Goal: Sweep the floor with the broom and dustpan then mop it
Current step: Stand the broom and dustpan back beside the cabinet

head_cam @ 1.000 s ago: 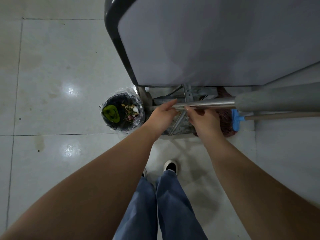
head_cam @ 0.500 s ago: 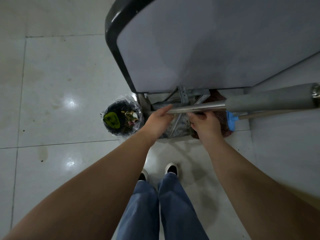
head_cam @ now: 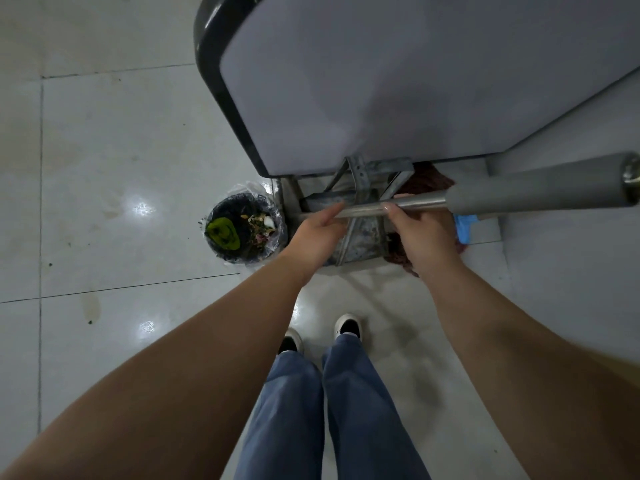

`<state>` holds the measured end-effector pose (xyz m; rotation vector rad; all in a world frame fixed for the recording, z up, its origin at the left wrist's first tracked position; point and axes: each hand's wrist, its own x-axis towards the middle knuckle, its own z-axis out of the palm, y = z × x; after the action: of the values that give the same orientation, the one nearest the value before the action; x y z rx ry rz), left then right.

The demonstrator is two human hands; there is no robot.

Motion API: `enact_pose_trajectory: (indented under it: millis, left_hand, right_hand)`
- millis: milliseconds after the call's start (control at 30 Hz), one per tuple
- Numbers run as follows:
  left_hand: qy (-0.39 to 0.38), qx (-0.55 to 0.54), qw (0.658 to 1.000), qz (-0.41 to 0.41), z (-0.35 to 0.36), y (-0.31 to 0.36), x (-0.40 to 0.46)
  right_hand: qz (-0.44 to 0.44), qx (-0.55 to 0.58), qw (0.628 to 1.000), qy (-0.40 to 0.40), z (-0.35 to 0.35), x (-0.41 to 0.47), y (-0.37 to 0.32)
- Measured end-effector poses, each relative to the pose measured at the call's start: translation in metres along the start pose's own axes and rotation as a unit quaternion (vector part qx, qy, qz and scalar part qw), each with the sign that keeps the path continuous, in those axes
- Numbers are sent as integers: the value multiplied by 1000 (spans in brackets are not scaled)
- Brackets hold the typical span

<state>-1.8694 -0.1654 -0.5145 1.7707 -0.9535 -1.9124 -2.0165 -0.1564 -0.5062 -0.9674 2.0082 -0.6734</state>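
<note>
A steel handle (head_cam: 419, 202) with a grey grip (head_cam: 536, 192) slants from the floor by the table leg up to the right edge. It joins a metal dustpan (head_cam: 362, 233) standing under the table. My left hand (head_cam: 317, 237) holds the handle's lower end, fingers laid along the shaft. My right hand (head_cam: 424, 233) grips the shaft just below the grey grip. Behind the dustpan lies a reddish-brown stringy head (head_cam: 431, 180) with a blue socket (head_cam: 462, 230); I cannot tell whether it is the broom or the mop.
A grey table (head_cam: 415, 81) with a black rim overhangs the dustpan. A small bin (head_cam: 242, 206) lined with clear plastic, with green and mixed waste in it, stands left of the table leg. Glossy floor tiles (head_cam: 121, 168) spread to the left. My feet are just below the hands.
The handle's grey grip end has swung up and further right. Both hands have stayed on the shaft, and the view has tilted a little downward.
</note>
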Motion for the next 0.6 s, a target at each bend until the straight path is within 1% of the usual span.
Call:
enact_pose_trajectory:
  millis: [67,200,267,367,433,500,600]
  left_hand:
    - [9,0,1000,-1,-3,0,2]
    - [19,4,1000,4,-10,2,6]
    - [20,1,1000,8,-11,4,10]
    - [14,-8,1000,6,-13,6,17]
    - [14,-12,1000,10,-14,8,22]
    - [16,-16,1000,16,-16,11,27]
    - [16,-24,999,14,-20,14,35]
  right_hand:
    - [-28,-51,998,-9,-4,-1,-12]
    - [-62,-47,996,-36,-12,11,-39]
    - [-58,-64,994,-66,-12,22,-49]
    - [-53,-40,991,-115,-5,42,-62]
    - [-63,-40,989,-130,3,53,-69]
    - [-67,-20,990,-119,10,65,-74]
    - [-55,28,995,-73,16,80,-76]
